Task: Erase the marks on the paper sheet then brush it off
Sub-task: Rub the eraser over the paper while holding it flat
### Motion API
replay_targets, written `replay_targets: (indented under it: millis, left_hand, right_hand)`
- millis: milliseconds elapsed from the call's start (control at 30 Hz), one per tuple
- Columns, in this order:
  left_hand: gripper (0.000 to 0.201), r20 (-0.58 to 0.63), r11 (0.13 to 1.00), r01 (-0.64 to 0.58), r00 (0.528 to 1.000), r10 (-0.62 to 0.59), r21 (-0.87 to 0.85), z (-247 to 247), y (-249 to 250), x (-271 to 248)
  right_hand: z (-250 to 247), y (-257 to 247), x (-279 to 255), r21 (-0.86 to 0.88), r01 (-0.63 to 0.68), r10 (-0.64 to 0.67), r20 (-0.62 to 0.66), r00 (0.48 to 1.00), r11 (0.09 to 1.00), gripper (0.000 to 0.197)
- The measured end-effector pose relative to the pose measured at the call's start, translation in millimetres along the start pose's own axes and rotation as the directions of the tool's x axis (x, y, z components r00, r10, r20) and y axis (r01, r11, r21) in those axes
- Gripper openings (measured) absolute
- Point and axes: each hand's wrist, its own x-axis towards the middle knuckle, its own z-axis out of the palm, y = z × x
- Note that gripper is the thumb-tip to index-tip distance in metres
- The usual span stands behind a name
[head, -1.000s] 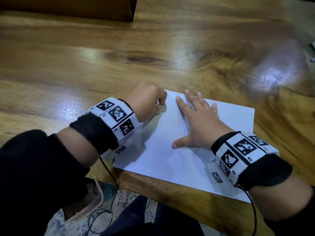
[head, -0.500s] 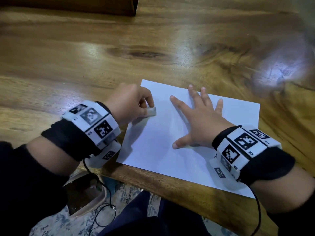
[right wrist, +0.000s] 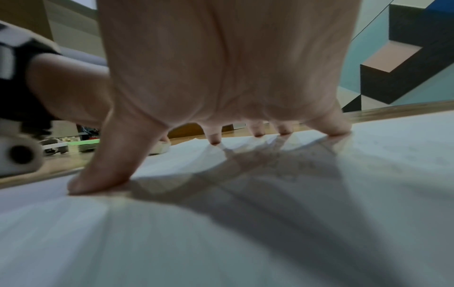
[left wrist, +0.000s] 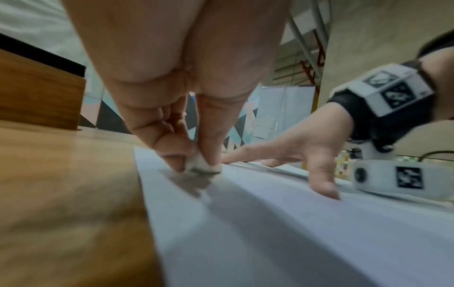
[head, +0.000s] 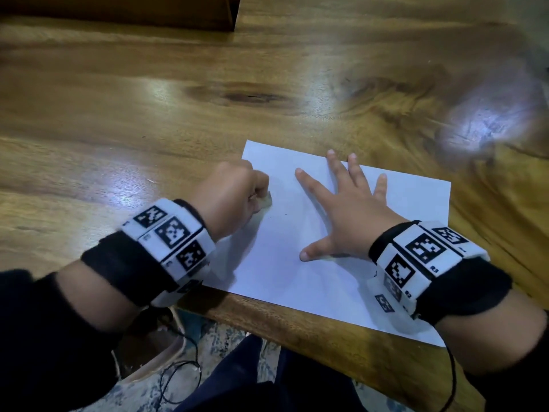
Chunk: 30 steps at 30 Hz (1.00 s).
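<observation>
Head view: left hand fingers pinch eraser onto paper; right hand fingers splayed flat, pinning it to worktop.

room on the table — mostly open

far edge holds a dark wooden box; the right hand spreads across the paper sheet — blocking its middle.

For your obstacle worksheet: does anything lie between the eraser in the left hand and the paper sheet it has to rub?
Nothing visible does. The left hand pinches the eraser straight onto the paper sheet near its left edge. The right hand presses flat on the sheet, apart from the eraser.
</observation>
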Motion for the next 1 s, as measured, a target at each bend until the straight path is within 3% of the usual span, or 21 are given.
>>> replay_targets:
  millis: [67,133,200,267,333,400,433,500,567,600,667,733,833,933,1000]
  left_hand:
    - [0.016,0.087,0.995,-0.07,0.993,0.076,-0.07,2.7,-4.2,-17.5]
    - [0.022,0.302,0.993,-0.074,0.948,0.099,-0.095,0.1,-5.5,-34.8]
    - [0.01,0.435,0.997,-0.025,0.899,0.056,-0.078,-4.2,-6.8,-33.9]
    - [0.008,0.341,0.997,0.019,0.94,0.008,-0.075,-4.6,-4.3,-20.2]
    - [0.01,0.132,0.997,0.037,0.991,-0.028,-0.065,-1.1,-0.9,-7.4]
    - [0.009,0.017,0.998,0.008,1.0,-0.007,-0.056,4.7,0.7,-8.1]
    - [0.011,0.021,0.998,-0.013,1.0,0.014,-0.057,6.8,-0.5,-14.3]
    - [0.016,0.175,0.996,-0.039,0.983,0.051,-0.074,7.5,-4.1,-31.6]
    - [0.013,0.407,0.997,-0.022,0.912,0.049,-0.071,3.5,-5.9,-41.4]
    - [0.011,0.465,0.997,-0.006,0.884,0.04,-0.073,0.2,-5.9,-39.7]
    - [0.009,0.403,0.998,0.007,0.915,0.017,-0.06,-3.6,-3.4,-25.0]
    - [0.009,0.185,1.0,-0.014,0.983,0.017,-0.017,-3.5,0.1,-3.8]
    - [0.017,0.02,0.998,-0.054,0.998,0.055,-0.043,8.0,0.9,-4.0]
    - [0.031,0.169,0.978,-0.136,0.972,0.162,-0.159,16.8,0.8,-38.1]
    - [0.025,0.288,0.973,-0.134,0.94,0.185,-0.185,17.1,0.0,-46.7]
  right_hand:
    - [-0.1,0.6,0.4,0.002,0.001,-0.001,0.001,1.0,1.0,0.128]
    - [-0.8,0.8,0.1,0.002,0.0,0.0,0.006,1.0,1.0,0.127]
    - [-1.0,0.6,-0.1,0.001,0.0,0.0,0.006,1.0,1.0,0.127]
    - [-0.4,0.1,0.2,-0.001,0.002,-0.002,0.005,1.0,1.0,0.127]
    - [0.3,-0.1,0.3,-0.001,0.003,-0.003,0.003,1.0,1.0,0.127]
    - [0.2,0.2,0.4,-0.003,0.003,-0.003,0.005,1.0,1.0,0.127]
    - [0.0,0.3,0.3,-0.004,0.003,-0.003,0.008,1.0,1.0,0.127]
    - [-0.3,0.7,0.3,-0.005,0.003,-0.003,0.006,1.0,1.0,0.127]
    - [-0.5,0.5,-0.3,-0.004,0.003,-0.003,0.004,1.0,1.0,0.127]
    - [-0.8,0.5,-0.7,-0.004,0.003,-0.003,0.003,1.0,1.0,0.127]
    - [-0.8,0.0,-0.9,-0.003,0.003,-0.003,0.005,1.0,1.0,0.127]
    - [-0.8,-0.2,-0.6,-0.003,0.004,-0.004,0.009,1.0,1.0,0.127]
    - [-1.1,-0.2,0.0,-0.004,0.006,-0.006,0.014,1.0,1.0,0.127]
    - [-1.5,-1.4,-0.8,-0.004,0.016,-0.016,0.026,1.0,1.0,0.126]
    - [-1.8,-2.3,-2.2,-0.009,0.026,-0.025,0.043,0.999,1.0,0.126]
